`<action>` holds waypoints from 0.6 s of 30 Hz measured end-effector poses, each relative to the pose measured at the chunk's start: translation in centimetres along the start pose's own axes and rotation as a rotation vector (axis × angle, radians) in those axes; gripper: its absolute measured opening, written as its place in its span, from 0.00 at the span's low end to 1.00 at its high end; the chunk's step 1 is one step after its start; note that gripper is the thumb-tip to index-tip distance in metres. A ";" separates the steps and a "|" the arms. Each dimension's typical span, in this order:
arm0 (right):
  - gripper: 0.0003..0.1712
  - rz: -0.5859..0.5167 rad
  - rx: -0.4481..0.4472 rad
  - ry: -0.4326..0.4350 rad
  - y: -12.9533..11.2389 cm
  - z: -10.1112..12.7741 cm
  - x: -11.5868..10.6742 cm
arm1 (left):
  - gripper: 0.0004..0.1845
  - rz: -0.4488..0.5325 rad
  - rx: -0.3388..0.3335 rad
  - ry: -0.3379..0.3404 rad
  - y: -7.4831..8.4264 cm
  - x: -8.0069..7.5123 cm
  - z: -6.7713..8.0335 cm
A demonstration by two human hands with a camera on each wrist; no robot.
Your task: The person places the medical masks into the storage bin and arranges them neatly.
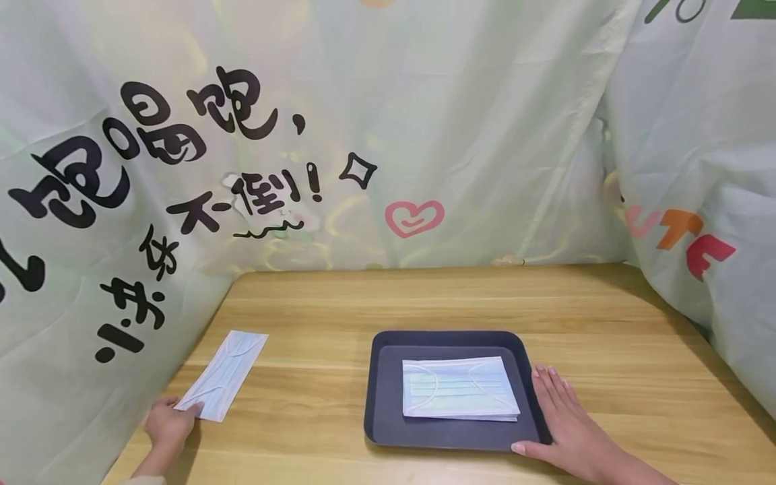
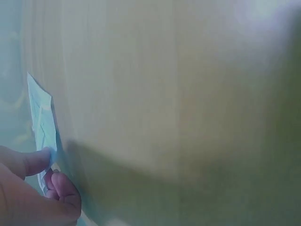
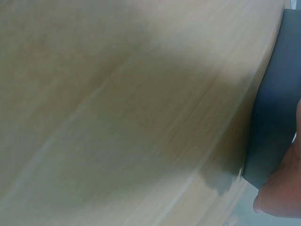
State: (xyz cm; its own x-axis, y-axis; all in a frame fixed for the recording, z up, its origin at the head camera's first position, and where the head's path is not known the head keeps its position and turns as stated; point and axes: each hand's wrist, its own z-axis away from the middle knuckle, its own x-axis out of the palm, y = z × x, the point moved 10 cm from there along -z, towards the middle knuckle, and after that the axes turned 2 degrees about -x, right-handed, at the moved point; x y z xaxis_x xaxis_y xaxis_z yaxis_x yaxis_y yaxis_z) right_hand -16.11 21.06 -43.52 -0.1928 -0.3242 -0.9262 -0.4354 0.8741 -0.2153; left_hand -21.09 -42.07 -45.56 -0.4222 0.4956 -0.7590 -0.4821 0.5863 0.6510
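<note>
A wooden worktop (image 1: 606,323) is hemmed in behind and on both sides by pale green cloth (image 1: 485,121) printed with black characters (image 1: 151,135), a pink heart (image 1: 414,217) and coloured letters (image 1: 691,239).

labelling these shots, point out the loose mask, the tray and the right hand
loose mask (image 1: 225,372), head view, middle of its pleated face
tray (image 1: 384,385), head view, bare left floor
right hand (image 1: 560,421), head view, back of the hand

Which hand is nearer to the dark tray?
Right. The right hand lies flat against the dark tray; the left hand pinches the loose mask, far away.
</note>
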 end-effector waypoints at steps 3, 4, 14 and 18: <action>0.64 0.002 0.000 -0.006 0.0 0.0 0.0 | 0.26 0.014 -0.020 -0.017 0.1 0.2 0.2; 0.64 0.003 0.002 -0.010 0.0 0.0 0.1 | 0.25 0.030 -0.029 -0.023 0.1 0.3 0.2; 0.64 -0.050 0.063 -0.095 0.7 -0.1 0.8 | 0.22 0.033 -0.013 -0.035 1.0 0.3 0.5; 0.63 -0.072 0.089 -0.131 0.9 -0.2 1.3 | 0.21 0.067 -0.012 -0.018 1.0 0.0 0.5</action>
State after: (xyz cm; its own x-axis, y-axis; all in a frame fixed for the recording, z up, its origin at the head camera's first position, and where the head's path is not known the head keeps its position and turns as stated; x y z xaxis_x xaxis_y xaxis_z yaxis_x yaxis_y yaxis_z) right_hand -16.94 21.37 -44.81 -0.0452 -0.3427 -0.9383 -0.3628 0.8808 -0.3042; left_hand -21.12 -41.18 -44.91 -0.4398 0.5453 -0.7136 -0.4622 0.5439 0.7004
